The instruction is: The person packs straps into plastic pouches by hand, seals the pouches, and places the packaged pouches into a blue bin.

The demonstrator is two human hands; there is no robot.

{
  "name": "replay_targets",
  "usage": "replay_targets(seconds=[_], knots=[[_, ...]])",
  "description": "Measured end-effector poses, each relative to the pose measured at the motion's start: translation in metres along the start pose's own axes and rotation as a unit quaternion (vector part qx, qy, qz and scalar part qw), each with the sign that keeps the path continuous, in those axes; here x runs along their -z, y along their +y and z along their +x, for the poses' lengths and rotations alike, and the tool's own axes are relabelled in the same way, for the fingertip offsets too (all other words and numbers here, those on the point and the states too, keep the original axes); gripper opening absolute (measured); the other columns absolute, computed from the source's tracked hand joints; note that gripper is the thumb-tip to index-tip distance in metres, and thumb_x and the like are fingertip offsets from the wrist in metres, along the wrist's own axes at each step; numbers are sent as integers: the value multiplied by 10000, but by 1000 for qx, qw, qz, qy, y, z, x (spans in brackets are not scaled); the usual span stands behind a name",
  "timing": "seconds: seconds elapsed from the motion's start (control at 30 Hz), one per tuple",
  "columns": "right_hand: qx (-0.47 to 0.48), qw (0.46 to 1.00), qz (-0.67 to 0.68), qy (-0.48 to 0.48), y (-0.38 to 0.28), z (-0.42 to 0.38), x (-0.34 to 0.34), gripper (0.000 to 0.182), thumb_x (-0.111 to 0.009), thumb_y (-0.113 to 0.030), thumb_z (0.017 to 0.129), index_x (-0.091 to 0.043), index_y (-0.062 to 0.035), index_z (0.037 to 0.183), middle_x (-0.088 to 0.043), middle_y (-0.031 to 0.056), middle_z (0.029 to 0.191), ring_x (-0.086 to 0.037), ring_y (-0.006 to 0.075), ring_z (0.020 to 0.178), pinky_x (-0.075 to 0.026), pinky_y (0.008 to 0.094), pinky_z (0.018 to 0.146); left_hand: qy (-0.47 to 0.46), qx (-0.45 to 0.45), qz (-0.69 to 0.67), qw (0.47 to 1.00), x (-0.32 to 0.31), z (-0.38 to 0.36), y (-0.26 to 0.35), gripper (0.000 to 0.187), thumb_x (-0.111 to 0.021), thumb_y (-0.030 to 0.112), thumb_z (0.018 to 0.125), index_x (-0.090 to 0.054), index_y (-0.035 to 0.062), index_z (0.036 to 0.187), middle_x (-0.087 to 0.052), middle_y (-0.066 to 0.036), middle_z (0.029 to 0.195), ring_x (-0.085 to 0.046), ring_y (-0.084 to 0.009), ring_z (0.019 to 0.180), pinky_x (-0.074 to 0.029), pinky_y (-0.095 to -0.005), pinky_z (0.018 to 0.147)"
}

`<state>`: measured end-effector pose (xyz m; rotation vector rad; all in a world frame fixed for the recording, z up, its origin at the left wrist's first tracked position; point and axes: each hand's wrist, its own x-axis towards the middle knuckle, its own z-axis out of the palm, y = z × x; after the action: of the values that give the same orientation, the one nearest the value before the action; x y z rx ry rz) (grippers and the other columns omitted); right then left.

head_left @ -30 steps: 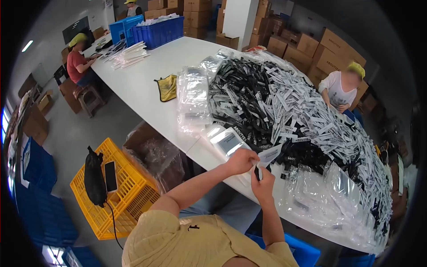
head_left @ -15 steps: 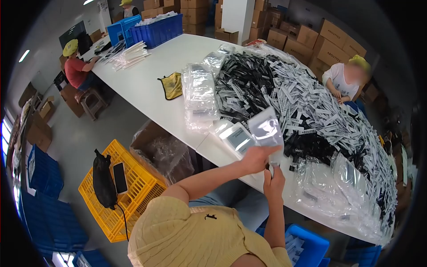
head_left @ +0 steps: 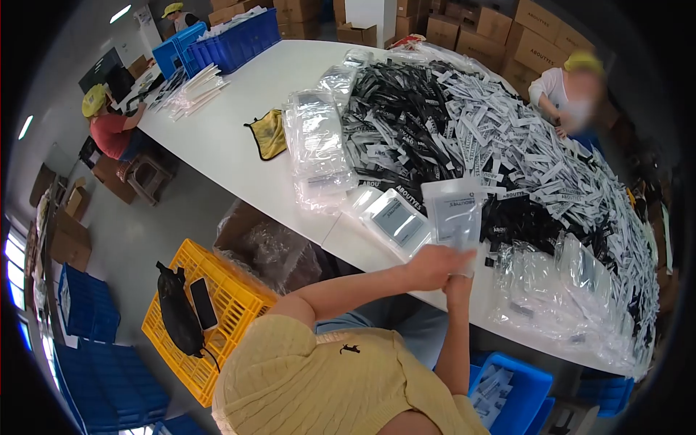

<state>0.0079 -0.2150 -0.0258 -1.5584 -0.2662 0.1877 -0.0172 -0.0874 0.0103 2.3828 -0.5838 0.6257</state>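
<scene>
A clear plastic bag (head_left: 454,212) with a greyish printed panel stands up over the table's near edge. My left hand (head_left: 437,267) is closed on its lower end, with a finger stretched across the front. Just below, my right hand (head_left: 458,288) grips the bottom of the same bag, its fingers partly hidden by the left hand. Close by on the left lie more bags with grey panels (head_left: 397,223). Behind the held bag rises a large heap of black and white strips (head_left: 478,138), some printed ABOUTYES.
Clear bags are stacked (head_left: 317,138) left of the heap and piled (head_left: 554,286) at right. A yellow cloth (head_left: 270,135) lies on the white table (head_left: 232,109). A yellow crate (head_left: 235,272) carries a phone and black pouch. A blue bin (head_left: 518,384) stands beside me. Co-workers sit around.
The held bag has turned from tilted to nearly upright, its printed panel now facing me. Both hands have come closer together at its lower end. The view has shifted slightly.
</scene>
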Motion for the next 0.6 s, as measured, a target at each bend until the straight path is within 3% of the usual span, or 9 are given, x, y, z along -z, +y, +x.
replay_targets(seconds=[0.07,0.13,0.17,0.2,0.33,0.4,0.47,0.57,0.6], knots=[[-12,995,88,56,-2,0,-15,270,-429,-256,957,-535,-10,932,-495,24,587,-443,78,434,-291,230,359,-10,31,23,999,1,-6,8,715,-648,85,635,-453,148,1320,-634,-91,839,-631,-304,746,-501,-386,605],[-84,995,12,-50,-24,-6,-8,276,-441,-258,955,-542,-4,919,-507,26,601,-450,76,446,-292,225,366,-38,95,22,995,22,1,6,696,-638,83,641,-466,151,1312,-634,-85,839,-631,-301,747,-499,-382,601],[-80,994,25,-68,-41,-15,-12,237,-475,-229,941,-564,-10,945,-541,28,670,-492,75,546,-345,229,457,-9,126,19,992,29,2,2,678,-632,84,646,-479,149,1303,-631,-84,827,-631,-302,745,-497,-380,599],[-49,997,22,-51,-42,-17,-19,227,-475,-214,936,-560,-5,949,-542,30,661,-488,77,526,-347,230,448,18,154,16,988,34,3,-2,660,-625,85,650,-491,148,1294,-629,-84,814,-631,-303,742,-495,-378,598],[124,992,20,21,-19,-11,-27,201,-473,-161,916,-562,19,934,-562,52,644,-501,84,502,-362,237,441,35,-7,20,999,27,-6,14,606,-601,57,662,-515,111,1259,-603,-86,719,-611,-303,661,-482,-398,558],[111,993,27,-21,-12,-14,-18,195,-483,-147,902,-573,27,902,-583,66,658,-527,88,533,-378,241,457,19,17,21,999,34,-10,18,608,-591,27,670,-499,94,1267,-600,-89,741,-603,-303,657,-476,-403,563],[-22,990,52,-132,-36,-24,-9,190,-507,-142,885,-587,30,862,-608,74,686,-557,93,577,-396,245,477,16,39,33,999,40,-15,16,622,-586,7,666,-492,91,1275,-602,-97,753,-604,-308,665,-479,-399,576],[36,998,-44,-25,-10,-23,-9,156,-548,-121,845,-601,23,814,-616,61,695,-566,90,585,-397,248,473,-15,-47,38,998,43,-21,38,644,-607,7,650,-488,82,1278,-598,-108,738,-611,-299,692,-487,-394,592],[106,993,-50,2,-4,-20,-11,141,-561,-115,831,-603,19,815,-615,57,692,-560,90,568,-398,249,469,-21,-44,26,998,44,-23,41,645,-610,8,652,-488,82,1281,-597,-104,736,-607,-291,689,-488,-387,599]])
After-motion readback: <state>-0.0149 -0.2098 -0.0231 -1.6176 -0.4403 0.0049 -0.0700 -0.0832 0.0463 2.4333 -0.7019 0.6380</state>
